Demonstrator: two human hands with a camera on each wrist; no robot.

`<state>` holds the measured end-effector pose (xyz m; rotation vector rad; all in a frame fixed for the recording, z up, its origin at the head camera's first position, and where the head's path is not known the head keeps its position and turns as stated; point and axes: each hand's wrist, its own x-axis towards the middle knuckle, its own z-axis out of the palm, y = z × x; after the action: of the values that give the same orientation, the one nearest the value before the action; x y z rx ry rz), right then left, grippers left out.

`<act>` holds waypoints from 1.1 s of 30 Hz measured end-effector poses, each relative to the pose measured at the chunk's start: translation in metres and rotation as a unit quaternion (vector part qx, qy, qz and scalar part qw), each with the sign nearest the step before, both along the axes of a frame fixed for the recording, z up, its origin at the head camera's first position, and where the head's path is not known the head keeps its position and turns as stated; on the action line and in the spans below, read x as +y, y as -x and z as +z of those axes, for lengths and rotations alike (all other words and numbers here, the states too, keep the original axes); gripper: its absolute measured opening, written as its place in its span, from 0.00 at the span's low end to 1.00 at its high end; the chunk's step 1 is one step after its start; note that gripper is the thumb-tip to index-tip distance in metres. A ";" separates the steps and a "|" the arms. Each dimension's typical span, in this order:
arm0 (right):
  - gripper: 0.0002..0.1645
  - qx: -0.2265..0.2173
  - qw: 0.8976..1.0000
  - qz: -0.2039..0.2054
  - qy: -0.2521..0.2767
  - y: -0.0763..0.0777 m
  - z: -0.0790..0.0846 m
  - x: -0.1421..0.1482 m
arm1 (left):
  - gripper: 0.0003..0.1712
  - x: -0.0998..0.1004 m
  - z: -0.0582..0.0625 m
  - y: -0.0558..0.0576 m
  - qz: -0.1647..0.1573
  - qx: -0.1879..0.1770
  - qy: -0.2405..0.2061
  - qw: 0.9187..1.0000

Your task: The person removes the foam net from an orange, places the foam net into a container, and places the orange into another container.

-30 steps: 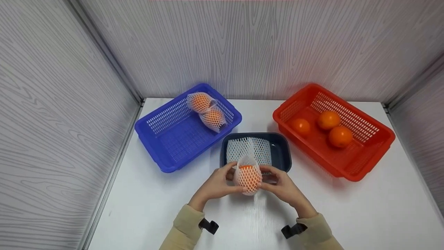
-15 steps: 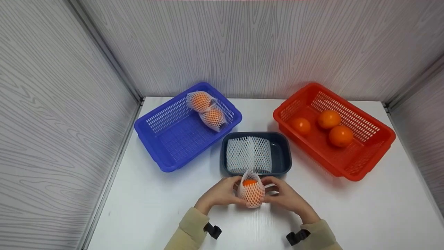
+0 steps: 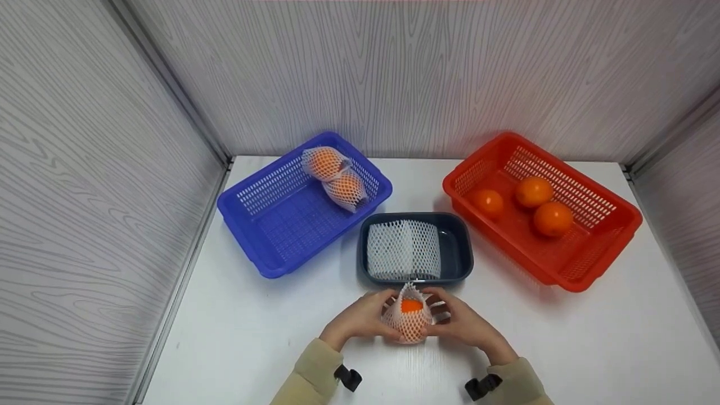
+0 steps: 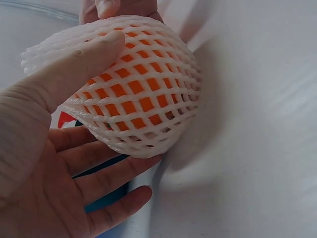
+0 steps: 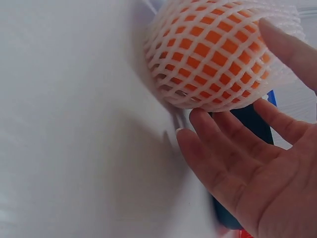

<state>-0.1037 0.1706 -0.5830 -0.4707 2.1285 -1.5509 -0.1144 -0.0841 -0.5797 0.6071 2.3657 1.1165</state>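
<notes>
The head view shows the left hand [image 3: 361, 319] and right hand [image 3: 464, 323] clasping the netted orange [image 3: 411, 329] from both sides beside the dark tray [image 3: 453, 253], presumably for steadiness, and the left, then right, wrist views show thumbs [image 4: 91, 62] against its mesh [image 5: 218, 54], likely for control.

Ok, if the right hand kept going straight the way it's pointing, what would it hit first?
The netted orange, which the right hand is touching. Past that, the line seems to lead toward the left hand or tray; depth leaves the order unclear.
</notes>
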 end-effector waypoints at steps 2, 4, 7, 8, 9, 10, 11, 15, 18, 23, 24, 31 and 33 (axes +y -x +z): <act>0.41 0.009 1.000 -0.008 0.000 0.001 -0.003 0.000 | 0.46 0.000 0.000 0.000 0.003 0.004 0.003 1.000; 0.38 0.022 1.000 -0.013 0.006 0.002 -0.004 -0.002 | 0.45 0.000 0.001 0.000 0.007 0.008 0.015 1.000; 0.32 0.044 0.999 -0.016 0.021 0.002 0.001 -0.007 | 0.44 0.000 0.002 0.001 0.004 0.010 0.017 1.000; 0.30 0.051 0.998 -0.017 0.024 0.001 0.005 -0.009 | 0.45 0.000 0.002 0.001 0.002 0.009 0.014 1.000; 0.28 0.057 0.998 -0.018 0.022 0.001 0.009 -0.011 | 0.45 0.000 0.003 0.001 0.000 0.005 0.009 1.000; 0.26 0.060 0.998 -0.020 0.020 0.000 0.014 -0.013 | 0.45 -0.001 0.003 0.002 -0.003 0.003 0.003 1.000; 0.24 0.063 0.998 -0.022 0.016 -0.001 0.019 -0.014 | 0.44 -0.001 0.003 0.002 -0.007 0.002 -0.004 1.000; 0.20 0.062 0.997 -0.037 0.003 -0.002 0.032 -0.018 | 0.39 0.000 0.003 0.004 -0.011 0.004 -0.040 0.999; 0.20 0.061 0.997 -0.048 -0.003 -0.003 0.035 -0.020 | 0.34 0.000 0.003 0.006 -0.006 0.012 -0.056 0.998; 0.20 0.061 0.996 -0.061 -0.009 -0.001 0.019 -0.020 | 0.27 0.001 0.002 0.006 0.002 0.020 -0.078 0.997; 0.20 0.061 0.996 -0.059 -0.008 0.000 0.013 -0.019 | 0.27 0.001 0.002 0.006 0.003 0.020 -0.083 0.996; 0.27 0.051 0.998 -0.038 0.009 0.002 -0.010 -0.011 | 0.22 -0.001 0.000 0.003 0.001 0.025 -0.095 0.995; 0.27 0.048 0.998 -0.029 0.005 0.001 -0.010 -0.010 | 0.22 -0.001 0.000 0.003 -0.001 0.026 -0.096 0.995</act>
<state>-0.1050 0.1605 -0.5929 -0.5005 2.2267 -1.6019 -0.1169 -0.0850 -0.5792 0.7119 2.3161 1.3534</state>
